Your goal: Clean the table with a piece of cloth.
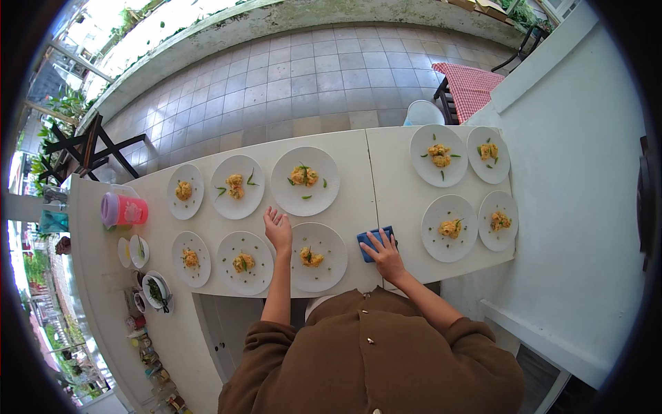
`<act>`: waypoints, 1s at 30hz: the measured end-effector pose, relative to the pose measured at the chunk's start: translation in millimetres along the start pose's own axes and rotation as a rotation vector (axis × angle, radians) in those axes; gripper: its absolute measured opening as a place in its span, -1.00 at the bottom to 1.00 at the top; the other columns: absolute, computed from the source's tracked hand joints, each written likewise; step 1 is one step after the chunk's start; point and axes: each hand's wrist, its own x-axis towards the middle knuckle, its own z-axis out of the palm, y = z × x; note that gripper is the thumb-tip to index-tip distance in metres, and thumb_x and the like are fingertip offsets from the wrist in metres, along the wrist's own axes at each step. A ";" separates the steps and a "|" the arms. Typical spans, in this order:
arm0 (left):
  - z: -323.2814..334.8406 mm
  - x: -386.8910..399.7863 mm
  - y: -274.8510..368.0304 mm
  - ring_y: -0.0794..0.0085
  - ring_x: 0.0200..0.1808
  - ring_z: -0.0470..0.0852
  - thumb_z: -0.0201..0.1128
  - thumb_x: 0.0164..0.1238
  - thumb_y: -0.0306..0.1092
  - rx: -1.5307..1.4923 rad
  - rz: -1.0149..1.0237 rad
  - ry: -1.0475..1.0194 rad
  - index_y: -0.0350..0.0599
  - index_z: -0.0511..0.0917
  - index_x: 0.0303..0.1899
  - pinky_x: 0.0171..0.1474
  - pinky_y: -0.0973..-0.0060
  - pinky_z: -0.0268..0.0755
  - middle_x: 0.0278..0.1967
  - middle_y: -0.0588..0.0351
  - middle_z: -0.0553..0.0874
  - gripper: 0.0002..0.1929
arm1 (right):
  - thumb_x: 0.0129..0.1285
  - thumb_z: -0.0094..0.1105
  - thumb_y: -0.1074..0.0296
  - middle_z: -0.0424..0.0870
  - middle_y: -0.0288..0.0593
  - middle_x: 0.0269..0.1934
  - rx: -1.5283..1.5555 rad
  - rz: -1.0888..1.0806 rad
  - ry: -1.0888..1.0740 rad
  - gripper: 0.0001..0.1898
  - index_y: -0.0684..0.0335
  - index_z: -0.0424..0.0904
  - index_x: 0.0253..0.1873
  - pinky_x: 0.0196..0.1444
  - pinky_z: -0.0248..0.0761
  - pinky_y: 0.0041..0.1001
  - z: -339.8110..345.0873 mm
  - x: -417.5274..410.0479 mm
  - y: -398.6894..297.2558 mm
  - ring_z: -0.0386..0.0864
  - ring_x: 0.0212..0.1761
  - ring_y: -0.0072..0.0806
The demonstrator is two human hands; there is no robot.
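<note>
My right hand [389, 261] lies over a folded blue cloth [368, 252] on the white counter [357, 191], fingers spread across its top. The cloth sits beside the seam between two counter sections. Held above the counter, my left hand [279, 230] has nothing in it, its fingers loosely curled and apart. Nearest to it are a large white plate [331, 266] and another white plate [306, 204], both bearing golden-brown food with green garnish. To the right of the cloth stands a similar plate [434, 246]. My left forearm partly covers the edge of the near large plate.
Several more garnished plates stand left [189, 279] and right [489, 173]. A pink pitcher with a lilac lid [124, 208], small white bowls [139, 252], a bowl of green herbs [155, 291] and jars [147, 354] line the left counter. A white wall [569, 181] bounds the right.
</note>
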 end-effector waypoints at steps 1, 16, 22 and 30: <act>-4.6 -5.2 -0.6 0.25 0.04 0.51 0.06 0.21 -0.54 0.001 0.002 0.000 -0.29 0.21 0.17 0.05 0.44 0.38 0.07 -0.14 0.44 -0.53 | 0.03 0.02 0.54 0.22 -0.09 0.27 -0.024 -0.001 0.020 -0.50 0.02 0.43 0.14 0.16 0.12 0.15 1.4 4.3 0.2 0.10 0.31 0.08; -51.7 -96.3 8.5 0.38 -0.03 0.53 0.04 0.22 -0.54 -0.167 0.107 -0.052 -0.32 0.29 0.12 0.02 0.49 0.40 0.01 -0.07 0.51 -0.60 | 0.07 0.02 0.58 0.22 -0.06 0.25 -0.101 0.216 0.058 -0.51 0.07 0.37 0.16 0.11 0.27 0.07 4.8 74.7 -3.4 0.14 0.27 0.11; -59.3 -115.6 15.3 0.53 -0.25 0.60 0.09 0.27 -0.44 -0.089 0.092 -0.192 -0.27 0.30 0.12 -0.27 0.63 0.47 -0.18 0.02 0.63 -0.61 | 0.03 -0.01 0.63 0.21 -0.04 0.26 -0.086 0.210 0.116 -0.46 0.08 0.36 0.17 0.16 0.20 0.07 14.4 7.1 -24.9 0.12 0.29 0.10; -52.9 -118.1 19.5 0.60 -0.35 0.60 0.09 0.31 -0.35 -0.152 0.158 -0.413 -0.25 0.37 0.08 -0.32 0.68 0.44 -0.30 0.05 0.68 -0.66 | -0.04 0.00 0.65 0.25 -0.09 0.25 -0.018 0.291 0.125 -0.43 0.07 0.39 0.16 0.21 0.13 0.04 21.1 -112.3 -68.6 0.13 0.30 0.03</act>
